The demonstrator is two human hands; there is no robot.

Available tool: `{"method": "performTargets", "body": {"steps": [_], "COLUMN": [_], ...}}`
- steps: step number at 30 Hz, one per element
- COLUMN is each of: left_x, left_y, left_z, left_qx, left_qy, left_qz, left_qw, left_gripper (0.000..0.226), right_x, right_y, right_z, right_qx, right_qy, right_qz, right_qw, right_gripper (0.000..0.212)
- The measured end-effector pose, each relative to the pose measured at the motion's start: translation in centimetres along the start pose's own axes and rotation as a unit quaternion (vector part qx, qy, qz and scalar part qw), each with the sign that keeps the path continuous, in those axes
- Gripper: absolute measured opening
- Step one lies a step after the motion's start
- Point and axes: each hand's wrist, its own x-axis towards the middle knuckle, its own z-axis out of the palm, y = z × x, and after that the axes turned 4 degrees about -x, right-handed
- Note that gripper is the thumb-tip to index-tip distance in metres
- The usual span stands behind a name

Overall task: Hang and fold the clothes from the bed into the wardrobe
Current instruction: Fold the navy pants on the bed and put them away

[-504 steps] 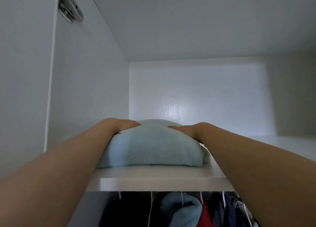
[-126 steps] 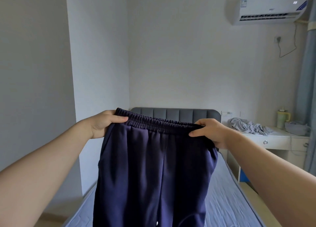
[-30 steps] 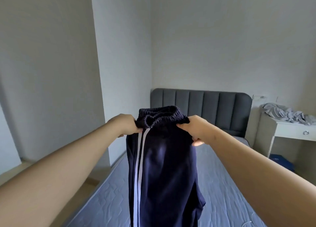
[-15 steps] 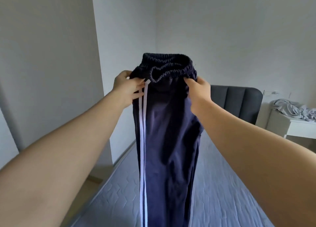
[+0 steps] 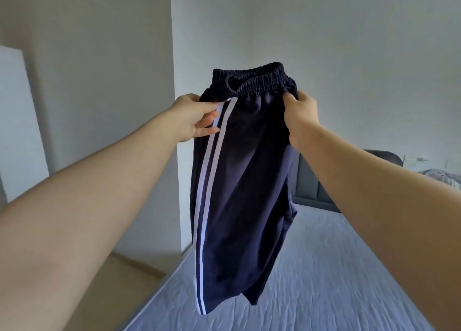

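Note:
Dark navy track pants (image 5: 247,171) with two white side stripes hang in the air above the bed (image 5: 324,268), folded lengthwise so the legs lie together. My left hand (image 5: 193,117) pinches the left edge just under the elastic waistband. My right hand (image 5: 300,116) grips the right edge at the same height. The hems swing toward me and clear of the mattress. The wardrobe is out of view.
The bed's grey padded headboard (image 5: 314,178) stands behind the pants. A crumpled grey cloth (image 5: 444,177) lies at the far right edge. A white wall corner (image 5: 174,81) juts out left of the bed, with bare floor (image 5: 127,278) beside it.
The pants went from spread wide by the waistband to folded in half lengthwise. In the last half second the hems have swung up and my view has shifted left.

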Motion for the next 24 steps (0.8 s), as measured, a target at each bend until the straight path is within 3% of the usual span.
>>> {"method": "performTargets", "body": {"steps": [6,10,17,21,24], "left_x": [-5.4,-8.7,-9.9,-8.6,-6.7], "left_y": [2.5,3.6,0.1,-4.2,-7.0], "left_z": [0.3,0.4,0.2,-0.7,-1.6], "left_qx": [0.013,-0.034,0.008,-0.017,-0.027], "left_qy": [0.02,0.03,0.043,0.002,-0.021], "left_qz": [-0.008,-0.033,-0.104,-0.184,-0.221], "left_qw": [1.0,0.998,0.994,0.983,0.975], "left_gripper": [0.019,0.016,0.022,0.017,0.009], "right_x": [-3.4,-5.4,-7.9,-7.3,-6.6], "right_y": [-2.1,-3.4,-1.7,2.3,5.4], "right_z": [-3.3,-5.0,-5.9,-4.6,-2.3], "right_qx": [0.075,0.083,-0.086,-0.118,-0.104], "right_qy": [-0.01,-0.005,-0.081,-0.153,-0.138], "right_qz": [0.027,0.032,0.158,0.225,0.252], "right_qw": [0.997,0.996,0.98,0.955,0.952], "right_gripper": [0.022,0.036,0.021,0.008,0.004]}}
